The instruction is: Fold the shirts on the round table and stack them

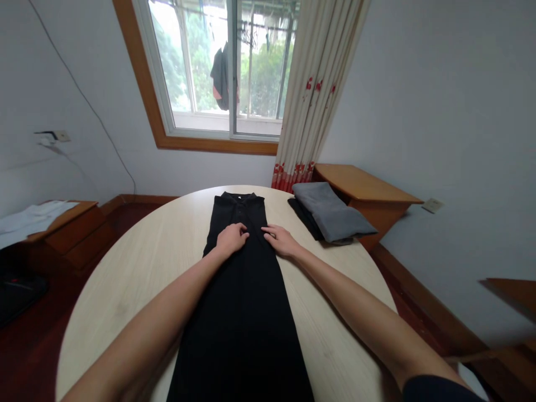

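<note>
A black collared shirt lies in a long narrow strip down the table, its sides tucked in and its collar at the far end. My left hand rests on the upper part of the shirt near the button placket, its fingers loosely bent and the thumb apart from them. At the shirt's right edge is my right hand, fingertips touching the cloth, with a small gap between thumb and fingers. Neither hand lifts any fabric. The shirt's near end runs out of the bottom of the view.
The round pale table carries folded grey clothing atop black clothing at the right back. Beyond stand a wooden desk, a curtain and a window. A low wooden cabinet holds white cloth at left.
</note>
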Available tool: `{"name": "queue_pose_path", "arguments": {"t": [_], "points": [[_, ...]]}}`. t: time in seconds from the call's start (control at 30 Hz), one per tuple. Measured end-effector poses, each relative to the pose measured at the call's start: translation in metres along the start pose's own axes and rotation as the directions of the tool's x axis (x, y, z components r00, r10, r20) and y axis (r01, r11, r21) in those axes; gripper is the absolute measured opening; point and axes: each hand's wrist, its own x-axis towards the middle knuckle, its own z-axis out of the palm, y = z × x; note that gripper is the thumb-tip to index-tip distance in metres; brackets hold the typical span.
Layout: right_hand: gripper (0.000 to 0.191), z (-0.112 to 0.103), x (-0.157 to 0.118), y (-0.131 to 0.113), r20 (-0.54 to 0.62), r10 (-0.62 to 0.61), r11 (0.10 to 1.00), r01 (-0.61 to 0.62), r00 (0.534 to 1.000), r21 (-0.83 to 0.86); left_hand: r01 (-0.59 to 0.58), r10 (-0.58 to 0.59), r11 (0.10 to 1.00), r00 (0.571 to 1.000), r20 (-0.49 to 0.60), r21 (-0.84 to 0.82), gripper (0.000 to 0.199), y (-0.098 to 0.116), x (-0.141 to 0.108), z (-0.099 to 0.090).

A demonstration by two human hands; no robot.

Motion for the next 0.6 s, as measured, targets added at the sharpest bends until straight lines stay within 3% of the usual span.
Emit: {"name": "queue_pose_path", "arguments": {"t": [0.17,0.27,0.43,0.5,0.6], "points": [[0.051,0.006,0.000,-0.003,0.045,0.036,0.988,-0.028,0.998,-0.152,0.019,-0.018,1.000,0.999,0.046,-0.021,0.027,-0.008,0.013,0.000],[0.049,0.006,0.000,-0.013,0.009,0.059,0.963,-0.055,0.998,-0.263,-0.018,0.016,0.999,0.998,0.057,0.030,0.028,-0.010,0.010,0.001],[0.057,0.014,0.034,-0.033,-0.103,0.048,0.967,-0.072,0.994,-0.243,-0.136,0.158,0.961,0.985,-0.074,0.242,0.037,-0.014,0.009,0.004],[0.061,0.023,0.055,-0.036,-0.061,0.096,0.974,-0.106,0.994,-0.202,-0.084,0.117,0.956,0.988,-0.104,0.281,0.047,-0.026,0.016,0.003],[0.066,0.036,0.083,-0.029,0.004,0.195,0.968,-0.192,0.981,-0.163,0.039,-0.034,0.951,0.999,-0.024,0.307,0.064,-0.051,0.036,-0.001]]}}
